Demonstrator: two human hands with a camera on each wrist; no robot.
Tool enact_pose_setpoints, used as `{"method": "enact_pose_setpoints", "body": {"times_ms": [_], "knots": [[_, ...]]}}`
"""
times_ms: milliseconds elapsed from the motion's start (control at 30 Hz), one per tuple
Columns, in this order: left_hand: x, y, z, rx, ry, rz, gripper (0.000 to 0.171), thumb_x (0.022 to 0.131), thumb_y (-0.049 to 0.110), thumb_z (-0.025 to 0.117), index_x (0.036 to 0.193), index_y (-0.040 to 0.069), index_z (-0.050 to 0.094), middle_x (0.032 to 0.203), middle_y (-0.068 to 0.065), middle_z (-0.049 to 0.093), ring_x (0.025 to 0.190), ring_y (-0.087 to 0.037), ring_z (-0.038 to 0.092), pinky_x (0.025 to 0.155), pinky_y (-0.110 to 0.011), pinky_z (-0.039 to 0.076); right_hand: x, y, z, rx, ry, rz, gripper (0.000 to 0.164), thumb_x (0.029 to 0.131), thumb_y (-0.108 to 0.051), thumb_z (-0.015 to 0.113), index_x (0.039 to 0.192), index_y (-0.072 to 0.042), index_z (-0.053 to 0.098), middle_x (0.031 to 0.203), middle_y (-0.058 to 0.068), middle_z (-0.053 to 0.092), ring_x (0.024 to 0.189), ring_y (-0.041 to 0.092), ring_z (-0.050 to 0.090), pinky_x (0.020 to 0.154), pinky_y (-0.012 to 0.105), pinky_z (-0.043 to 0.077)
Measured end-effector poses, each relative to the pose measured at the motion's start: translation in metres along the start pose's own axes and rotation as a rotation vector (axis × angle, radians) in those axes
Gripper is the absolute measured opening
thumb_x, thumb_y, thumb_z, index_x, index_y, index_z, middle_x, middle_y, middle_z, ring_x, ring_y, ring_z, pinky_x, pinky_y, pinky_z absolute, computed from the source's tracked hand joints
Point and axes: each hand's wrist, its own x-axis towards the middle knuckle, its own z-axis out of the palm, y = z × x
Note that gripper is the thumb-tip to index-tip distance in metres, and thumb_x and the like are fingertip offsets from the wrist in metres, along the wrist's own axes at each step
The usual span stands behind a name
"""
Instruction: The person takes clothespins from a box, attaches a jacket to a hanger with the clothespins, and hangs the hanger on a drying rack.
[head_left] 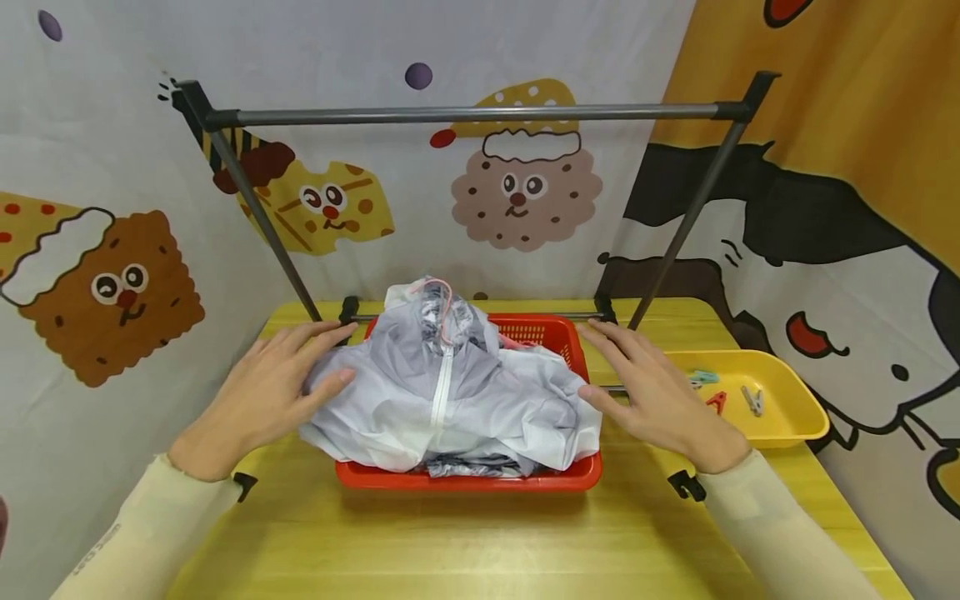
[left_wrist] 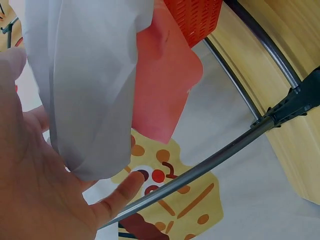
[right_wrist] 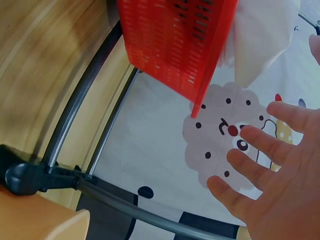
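A pale grey-white zip-up jacket (head_left: 397, 400) is heaped over a red perforated basket (head_left: 375, 477), with its white zipper running down the front. A thin pink loop (head_left: 448, 312) shows at its collar. My left hand (head_left: 270, 387) is spread at the jacket's left side, thumb over the fabric; whether it presses on it I cannot tell. On the other side, my right hand (head_left: 660, 396) is held with fingers extended, thumb close to the jacket's right edge. In the left wrist view, coral-pink cloth (left_wrist: 162, 75) hangs out beneath the grey fabric (left_wrist: 92, 95).
A grey metal rack (head_left: 480, 115) stands behind and around the basket on the yellow wooden table (head_left: 465, 550). To the right sits a yellow tray (head_left: 795, 429) with several clothespins, including a red clothespin (head_left: 717, 402). A cartoon-printed curtain (head_left: 420, 250) hangs behind.
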Motion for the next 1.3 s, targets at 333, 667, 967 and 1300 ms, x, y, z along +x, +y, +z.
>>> {"method": "enact_pose_setpoints", "body": {"times_ms": [333, 667, 967, 1300], "knots": [[0.000, 0.002, 0.008, -0.019, 0.028, 0.033, 0.058, 0.111, 0.045, 0.079, 0.162, 0.020, 0.069, 0.158, -0.013, 0.072, 0.142, -0.048, 0.071, 0.114, -0.074, 0.056, 0.003, -0.009, 0.005, 0.006, 0.018, -0.053, 0.085, 0.111, -0.051, 0.077, 0.183, -0.028, 0.039, 0.185, 0.009, 0.046, 0.166, 0.044, 0.051, 0.130, 0.076, 0.046], [0.003, 0.005, 0.012, -0.007, 0.093, 0.111, 0.042, 0.106, 0.034, 0.086, 0.142, 0.014, 0.082, 0.124, -0.011, 0.083, 0.112, -0.041, 0.082, 0.097, -0.064, 0.067, 0.001, -0.013, 0.012, 0.014, 0.024, -0.081, 0.084, 0.109, -0.051, 0.079, 0.181, -0.024, 0.044, 0.183, 0.012, 0.049, 0.165, 0.044, 0.052, 0.129, 0.077, 0.047], [0.005, 0.008, 0.014, 0.017, 0.133, 0.168, 0.029, 0.105, 0.023, 0.088, 0.130, 0.008, 0.085, 0.108, -0.009, 0.078, 0.087, -0.029, 0.077, 0.074, -0.051, 0.066, 0.002, -0.017, 0.015, 0.040, 0.032, -0.077, 0.082, 0.109, -0.052, 0.079, 0.179, -0.023, 0.047, 0.182, 0.008, 0.051, 0.165, 0.042, 0.052, 0.130, 0.076, 0.047], [0.010, 0.007, 0.014, 0.035, 0.153, 0.210, 0.019, 0.101, 0.014, 0.091, 0.119, 0.007, 0.086, 0.099, -0.007, 0.073, 0.080, -0.022, 0.067, 0.070, -0.044, 0.060, 0.006, -0.022, 0.015, 0.050, 0.032, -0.099, 0.081, 0.110, -0.053, 0.078, 0.179, -0.025, 0.047, 0.179, 0.007, 0.054, 0.163, 0.038, 0.054, 0.128, 0.074, 0.048]]}}
